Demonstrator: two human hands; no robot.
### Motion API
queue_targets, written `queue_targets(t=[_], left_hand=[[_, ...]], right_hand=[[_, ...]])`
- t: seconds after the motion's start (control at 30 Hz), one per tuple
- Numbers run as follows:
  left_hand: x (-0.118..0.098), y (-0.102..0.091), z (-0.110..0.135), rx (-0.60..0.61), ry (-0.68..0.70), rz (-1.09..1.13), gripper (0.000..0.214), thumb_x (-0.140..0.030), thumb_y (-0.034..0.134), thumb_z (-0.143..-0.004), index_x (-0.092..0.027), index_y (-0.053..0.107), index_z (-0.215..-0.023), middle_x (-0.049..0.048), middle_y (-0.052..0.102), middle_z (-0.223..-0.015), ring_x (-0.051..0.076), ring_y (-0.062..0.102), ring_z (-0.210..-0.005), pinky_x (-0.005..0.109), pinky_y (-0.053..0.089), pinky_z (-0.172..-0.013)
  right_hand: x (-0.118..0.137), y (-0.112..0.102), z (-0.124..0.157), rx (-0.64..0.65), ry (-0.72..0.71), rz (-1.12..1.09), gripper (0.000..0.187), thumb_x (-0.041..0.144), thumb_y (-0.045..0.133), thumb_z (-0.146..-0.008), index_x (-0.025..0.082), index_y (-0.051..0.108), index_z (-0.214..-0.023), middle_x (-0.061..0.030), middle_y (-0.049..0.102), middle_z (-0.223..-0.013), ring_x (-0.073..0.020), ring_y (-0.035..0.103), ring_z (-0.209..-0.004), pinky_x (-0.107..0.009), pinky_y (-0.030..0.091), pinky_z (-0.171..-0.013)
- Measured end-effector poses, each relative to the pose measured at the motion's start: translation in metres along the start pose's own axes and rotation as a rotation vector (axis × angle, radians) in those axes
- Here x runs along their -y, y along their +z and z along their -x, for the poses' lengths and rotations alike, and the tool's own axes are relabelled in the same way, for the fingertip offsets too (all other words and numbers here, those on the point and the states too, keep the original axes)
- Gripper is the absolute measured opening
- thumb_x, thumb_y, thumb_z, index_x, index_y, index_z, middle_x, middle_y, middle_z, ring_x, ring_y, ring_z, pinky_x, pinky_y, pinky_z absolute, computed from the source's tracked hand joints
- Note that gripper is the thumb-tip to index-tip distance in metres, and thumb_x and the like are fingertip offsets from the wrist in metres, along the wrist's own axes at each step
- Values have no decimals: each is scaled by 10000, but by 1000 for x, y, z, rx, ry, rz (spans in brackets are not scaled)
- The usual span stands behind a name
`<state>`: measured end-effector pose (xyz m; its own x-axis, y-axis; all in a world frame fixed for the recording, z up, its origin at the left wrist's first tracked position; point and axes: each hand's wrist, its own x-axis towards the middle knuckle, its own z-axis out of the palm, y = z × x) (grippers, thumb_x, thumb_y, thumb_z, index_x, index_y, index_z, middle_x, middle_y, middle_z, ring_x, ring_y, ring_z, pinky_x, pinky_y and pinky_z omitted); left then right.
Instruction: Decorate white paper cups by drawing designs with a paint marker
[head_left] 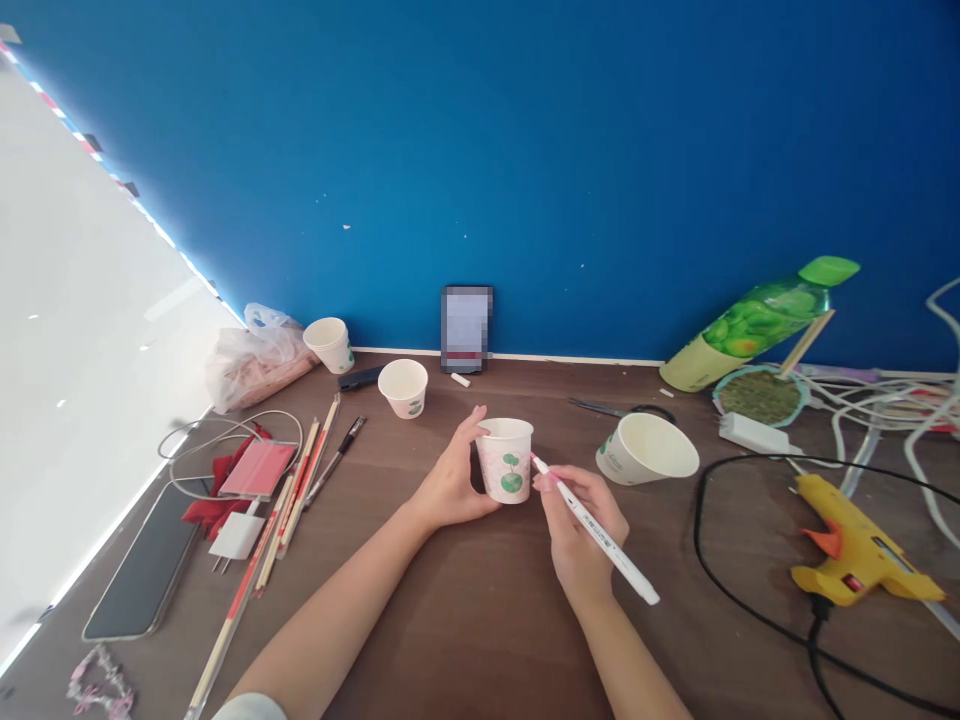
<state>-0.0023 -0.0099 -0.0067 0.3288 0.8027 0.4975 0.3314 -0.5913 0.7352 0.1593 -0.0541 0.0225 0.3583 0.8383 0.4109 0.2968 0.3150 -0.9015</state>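
**Left hand [450,480] grips a cup [506,460], right hand [581,530] pinches a marker [596,530]**

The cup stands upright on the brown table [465,640], with the marker's tip at its right side. Some of the gripping fingers are hidden behind the cup. Right of the cup lies a tipped cup [649,450]. Behind it, a blurred panel [466,328] leans against the blue wall [525,150].

A dark wooden table [465,640] meets a deep blue wall [525,150].
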Motion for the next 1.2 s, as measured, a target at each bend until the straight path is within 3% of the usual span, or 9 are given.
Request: queue_targets(t=[0.33, 0.63, 1.2], left_hand=[[-2, 1, 1, 22, -75, 81, 867, -326, 819, -657, -224, 215, -1271, 282, 153, -1547, 397, 342, -1407, 602, 405, -1071], [-5, 0, -1, 42, -84, 139, 844, -278, 808, -668, -225, 211, -1261, 280, 155, -1548, 386, 331, -1415, 614, 381, -1089], [-3, 1, 0, 41, -74, 126, 819, -250, 816, -654, -228, 237, -1234, 281, 152, -1552, 376, 353, -1407, 605, 394, -1081]], right_hand=[[5, -1, 1, 65, -80, -62, 50, 225, 659, -808, 206, 646, -852, -79, 762, -874, -207, 749, -742, -297, 640, -650], [-4, 2, 5, 81, -137, -88, 70, 200, 672, -791, 211, 652, -858, -59, 737, -877, -215, 737, -815, -320, 627, -697], [5, 2, 1, 12, -79, 41, 82, 245, 679, -791, 195, 666, -854, -51, 740, -777, -175, 717, -640, -251, 601, -578]])
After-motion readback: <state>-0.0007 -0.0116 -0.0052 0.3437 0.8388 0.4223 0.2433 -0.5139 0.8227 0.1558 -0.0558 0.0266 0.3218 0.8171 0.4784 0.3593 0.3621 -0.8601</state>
